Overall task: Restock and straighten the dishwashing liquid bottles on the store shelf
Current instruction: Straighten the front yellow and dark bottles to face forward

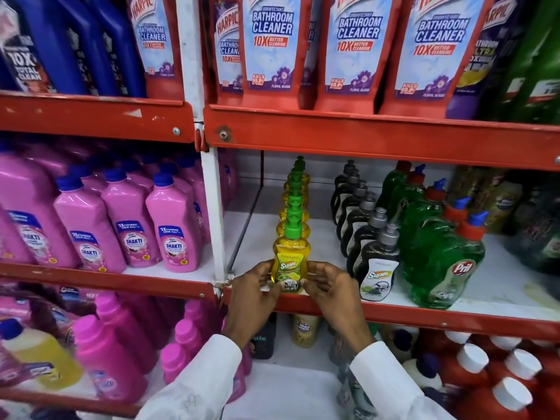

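Observation:
A yellow dishwashing bottle (290, 262) with a green pump cap stands upright at the front edge of the middle shelf (394, 312). It heads a straight row of several like bottles running to the back. My left hand (254, 291) touches its left side and my right hand (328, 286) its right side, fingers curled around the lower label. To the right runs a row of black bottles (377, 268) with grey pumps, then green Pril bottles (441, 262) with red caps.
Bare white shelf shows left of the yellow row up to the white upright post (213, 213). Pink Shakti bottles (172, 228) fill the left bay. Harpic bathroom cleaner (272, 47) stands on the shelf above. Red bottles with white caps (497, 386) sit below right.

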Tool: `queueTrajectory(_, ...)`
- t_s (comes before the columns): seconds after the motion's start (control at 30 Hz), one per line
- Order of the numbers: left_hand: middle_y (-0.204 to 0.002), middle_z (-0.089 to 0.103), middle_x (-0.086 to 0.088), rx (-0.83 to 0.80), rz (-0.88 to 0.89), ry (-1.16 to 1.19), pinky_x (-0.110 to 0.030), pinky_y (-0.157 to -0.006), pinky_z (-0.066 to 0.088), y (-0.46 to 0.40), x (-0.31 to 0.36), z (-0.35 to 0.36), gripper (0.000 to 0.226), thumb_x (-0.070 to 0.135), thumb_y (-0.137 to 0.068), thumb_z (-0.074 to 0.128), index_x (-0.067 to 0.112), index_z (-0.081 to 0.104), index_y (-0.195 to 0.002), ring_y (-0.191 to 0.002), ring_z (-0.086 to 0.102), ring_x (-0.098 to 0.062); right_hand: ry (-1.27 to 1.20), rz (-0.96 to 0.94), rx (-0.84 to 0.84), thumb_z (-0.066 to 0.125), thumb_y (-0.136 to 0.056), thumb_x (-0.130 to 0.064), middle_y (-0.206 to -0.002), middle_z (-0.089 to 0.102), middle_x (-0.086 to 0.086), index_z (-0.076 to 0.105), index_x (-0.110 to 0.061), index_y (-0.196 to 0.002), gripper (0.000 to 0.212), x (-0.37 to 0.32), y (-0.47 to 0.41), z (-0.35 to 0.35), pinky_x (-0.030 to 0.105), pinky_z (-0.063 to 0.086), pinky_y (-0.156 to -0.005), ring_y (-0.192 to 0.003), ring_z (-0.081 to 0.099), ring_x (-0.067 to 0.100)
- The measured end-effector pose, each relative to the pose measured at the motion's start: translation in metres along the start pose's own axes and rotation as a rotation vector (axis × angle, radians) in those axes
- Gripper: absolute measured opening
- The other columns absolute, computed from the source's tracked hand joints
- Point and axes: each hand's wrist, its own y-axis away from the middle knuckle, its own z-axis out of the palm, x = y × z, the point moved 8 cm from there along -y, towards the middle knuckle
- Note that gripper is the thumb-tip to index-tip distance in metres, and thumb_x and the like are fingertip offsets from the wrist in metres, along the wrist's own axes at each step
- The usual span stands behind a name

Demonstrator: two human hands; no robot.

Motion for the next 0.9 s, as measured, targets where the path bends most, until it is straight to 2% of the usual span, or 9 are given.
queueTrajectory(0.1, -0.124, 0.07, 0.001, 0.093, -0.011, -0.047, -0.035, -0.1, 0.054, 0.006, 0.002, -0.008, 0.05, 0.016, -0.082, 0.076, 0.017, 0.061, -0.13, -0.109, 0.067, -0.013, -0.037, -0.003, 0.08, 0.08, -0.081, -0.014, -0.102, 0.078, -0.003, 0.072, -0.018, -0.111, 0.031, -0.006, 0.014, -0.013, 0.024, 0.06, -0.086, -0.091, 0.074, 0.003)
queueTrajectory(0.17, -0.121, 0.066, 0.004, 0.27, 0.084, -0.083, -0.034, -0.098, 0.051, 0.018, 0.02, -0.02, 0.042, 0.014, -0.084, 0.072, 0.016, 0.064, -0.124, -0.11, 0.064, -0.02, -0.033, -0.07, 0.212, 0.08, -0.08, -0.01, -0.096, 0.078, -0.005, 0.074, -0.023, -0.099, 0.024, -0.011, 0.034, -0.033, 0.026, 0.061, -0.082, -0.086, 0.074, 0.004)
queueTrajectory(0.23, -0.11, 0.066, 0.002, 0.369, 0.229, -0.078, -0.026, -0.094, 0.049, 0.035, 0.049, -0.018, 0.028, 0.01, -0.083, 0.067, 0.015, 0.068, -0.111, -0.102, 0.063, -0.016, 0.004, -0.157, 0.395, 0.077, -0.079, -0.003, -0.089, 0.077, -0.006, 0.074, -0.022, -0.089, 0.022, -0.016, 0.058, -0.064, 0.028, 0.059, -0.078, -0.082, 0.073, 0.008)
queueTrajectory(0.37, -0.104, 0.07, 0.005, 0.189, 0.252, 0.019, -0.019, -0.093, 0.049, 0.044, 0.076, 0.03, 0.023, 0.013, -0.082, 0.067, 0.018, 0.07, -0.104, -0.101, 0.063, -0.004, 0.028, -0.133, 0.608, 0.071, -0.081, -0.001, -0.092, 0.073, -0.002, 0.068, -0.022, -0.09, 0.023, 0.002, 0.073, -0.114, 0.042, 0.057, -0.084, -0.088, 0.069, 0.016)
queueTrajectory(0.43, -0.109, 0.071, 0.008, 0.071, 0.171, 0.049, -0.026, -0.093, 0.053, 0.04, 0.073, 0.061, 0.03, 0.018, -0.082, 0.066, 0.022, 0.067, -0.112, -0.102, 0.064, -0.002, 0.078, -0.07, 0.57, 0.07, -0.083, -0.008, -0.102, 0.072, -0.002, 0.064, -0.022, -0.103, 0.025, 0.014, 0.065, -0.125, 0.044, 0.056, -0.092, -0.095, 0.068, 0.016)
queueTrajectory(0.53, -0.123, 0.069, 0.003, -0.046, 0.09, 0.07, -0.034, -0.098, 0.056, 0.032, 0.074, 0.099, 0.045, 0.026, -0.083, 0.064, 0.02, 0.059, -0.127, -0.109, 0.065, -0.006, 0.167, 0.0, 0.423, 0.068, -0.088, -0.011, -0.125, 0.069, 0.003, 0.058, -0.016, -0.127, 0.041, 0.029, 0.05, -0.13, 0.037, 0.051, -0.103, -0.111, 0.065, 0.017)
queueTrajectory(0.67, -0.126, 0.062, 0.009, -0.121, 0.039, 0.074, -0.013, -0.095, 0.051, 0.016, 0.08, 0.122, 0.054, 0.015, -0.085, 0.071, 0.013, 0.053, -0.136, -0.11, 0.064, -0.005, 0.247, -0.038, 0.274, 0.066, -0.091, -0.013, -0.13, 0.069, 0.003, 0.057, -0.013, -0.136, 0.046, 0.031, 0.033, -0.129, 0.036, 0.053, -0.104, -0.115, 0.067, 0.015)
queueTrajectory(0.8, -0.116, 0.074, 0.004, -0.189, 0.021, 0.054, -0.037, -0.093, 0.059, 0.007, 0.08, 0.136, 0.049, 0.023, -0.079, 0.068, 0.022, 0.059, -0.127, -0.099, 0.071, -0.003, 0.189, -0.041, 0.187, 0.067, -0.091, -0.012, -0.123, 0.073, -0.001, 0.061, -0.018, -0.133, 0.044, 0.035, 0.024, -0.13, 0.032, 0.055, -0.099, -0.108, 0.07, 0.008)
queueTrajectory(0.9, -0.112, 0.076, 0.002, -0.166, 0.0, 0.029, -0.042, -0.089, 0.061, 0.003, 0.075, 0.138, 0.042, 0.018, -0.081, 0.07, 0.022, 0.062, -0.121, -0.095, 0.072, -0.005, 0.16, -0.032, 0.154, 0.068, -0.091, -0.013, -0.124, 0.073, -0.002, 0.062, -0.018, -0.133, 0.043, 0.039, 0.021, -0.132, 0.025, 0.053, -0.101, -0.108, 0.069, 0.006)
